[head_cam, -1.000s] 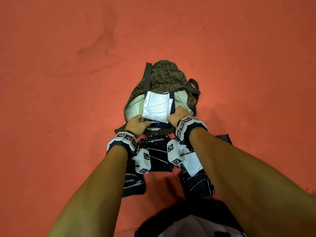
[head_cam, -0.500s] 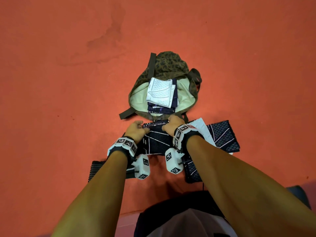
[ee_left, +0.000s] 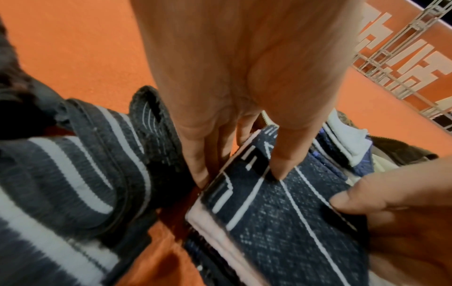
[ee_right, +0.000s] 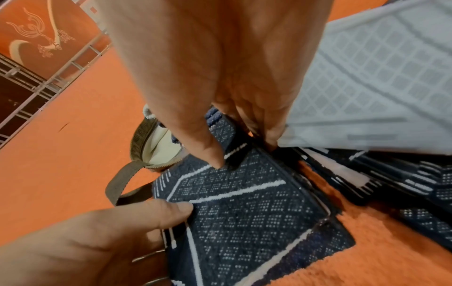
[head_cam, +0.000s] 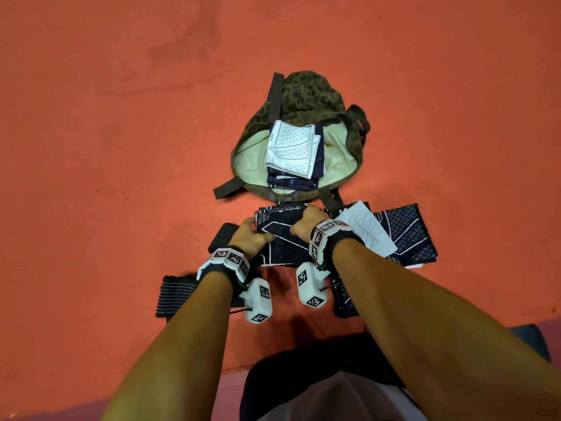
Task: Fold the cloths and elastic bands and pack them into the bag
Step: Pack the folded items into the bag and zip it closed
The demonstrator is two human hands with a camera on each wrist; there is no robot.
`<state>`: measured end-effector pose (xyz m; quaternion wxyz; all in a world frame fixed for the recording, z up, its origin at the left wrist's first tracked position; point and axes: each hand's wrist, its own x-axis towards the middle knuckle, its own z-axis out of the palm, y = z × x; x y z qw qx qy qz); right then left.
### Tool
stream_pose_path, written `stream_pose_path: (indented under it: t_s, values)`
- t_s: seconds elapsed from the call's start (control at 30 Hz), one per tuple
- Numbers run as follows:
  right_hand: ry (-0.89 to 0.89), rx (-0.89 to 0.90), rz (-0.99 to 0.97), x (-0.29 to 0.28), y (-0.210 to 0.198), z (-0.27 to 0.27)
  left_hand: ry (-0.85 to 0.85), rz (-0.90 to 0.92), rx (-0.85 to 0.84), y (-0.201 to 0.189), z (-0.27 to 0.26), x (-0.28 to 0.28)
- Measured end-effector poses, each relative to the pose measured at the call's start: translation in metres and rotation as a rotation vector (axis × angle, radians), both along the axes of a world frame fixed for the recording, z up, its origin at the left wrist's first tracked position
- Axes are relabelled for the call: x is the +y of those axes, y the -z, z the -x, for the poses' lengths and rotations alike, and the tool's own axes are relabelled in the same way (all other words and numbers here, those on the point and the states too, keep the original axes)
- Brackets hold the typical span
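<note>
An open camouflage bag (head_cam: 306, 95) lies on the floor with a stack of folded cloths inside, a white patterned cloth (head_cam: 291, 147) on top. In front of it lies a folded navy cloth (head_cam: 282, 241) with white lines. My left hand (head_cam: 255, 237) pinches its left edge, thumb on top and fingers at the edge (ee_left: 240, 178). My right hand (head_cam: 300, 226) pinches its right edge the same way (ee_right: 242, 154). Two striped elastic bands (head_cam: 176, 296) (ee_left: 73, 164) lie to the left.
A loose white cloth (head_cam: 368, 232) (ee_right: 379, 87) lies over another navy cloth (head_cam: 406, 235) right of my right hand. A bag strap (head_cam: 227, 189) trails left on the orange floor (head_cam: 121, 147). My knees are at the bottom edge.
Both hands let go of the white cloth in the bag, drew back toward me, and took hold of the navy cloth on the floor.
</note>
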<state>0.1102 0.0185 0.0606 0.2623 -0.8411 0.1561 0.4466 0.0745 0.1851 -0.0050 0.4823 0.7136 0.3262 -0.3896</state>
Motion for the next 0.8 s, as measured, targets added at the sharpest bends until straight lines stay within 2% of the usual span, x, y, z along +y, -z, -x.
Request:
stream_pose_path:
  t_s: [0.17, 0.3, 0.43, 0.8]
  values:
    - [-0.003, 0.016, 0.021, 0.001, 0.000, -0.004, -0.004, 0.009, 0.033, 0.003, -0.006, -0.003]
    - [0.022, 0.030, 0.032, -0.002, -0.001, -0.011, 0.025, -0.001, 0.053, -0.031, -0.016, -0.009]
    - [0.068, 0.092, 0.006, -0.003, -0.006, -0.014, 0.020, 0.024, 0.049, -0.040, -0.019, -0.004]
    - [0.213, 0.002, -0.067, -0.002, -0.055, -0.036, -0.044, 0.060, -0.116, -0.092, -0.053, -0.001]
